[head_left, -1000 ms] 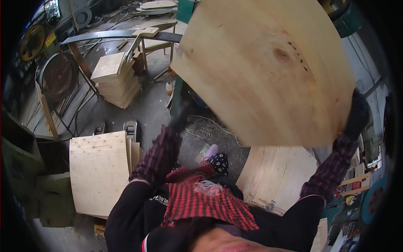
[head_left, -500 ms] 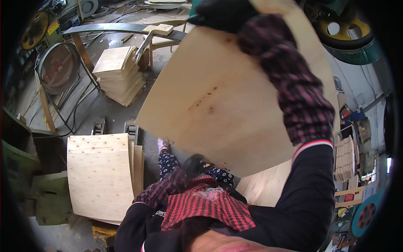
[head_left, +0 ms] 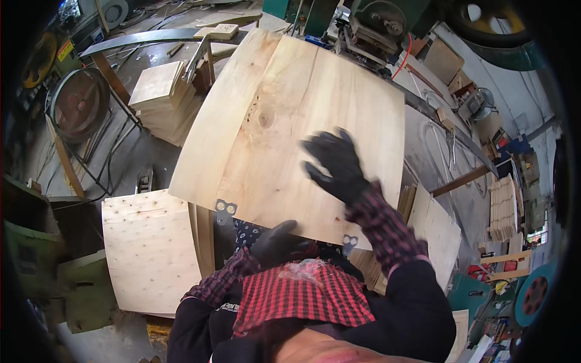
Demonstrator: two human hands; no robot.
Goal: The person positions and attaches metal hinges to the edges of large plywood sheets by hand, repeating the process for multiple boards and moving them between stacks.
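A large pale plywood sheet spans the middle in front of my body, two small metal plates at its near edge, one left and one right. My right hand, black-gloved and slightly blurred, is over the sheet's right half with fingers spread, holding nothing; whether it touches the surface is unclear. My left hand, also gloved, is at the near edge; its fingers are too dark and blurred to show whether they grip it. Knot-dotted curved sheets are stacked at lower left; more sheets lie at right, partly hidden.
A plywood stack stands back left beside a curved metal bar and a large round wheel. Green machinery borders the lower left; machines occupy the back. Wood stacks and a teal wheel are at far right.
The raised sheet has come down to lie flat in front of me. My right hand left its far edge and moved back toward me, fingers opening. My left hand rose slightly to the near edge.
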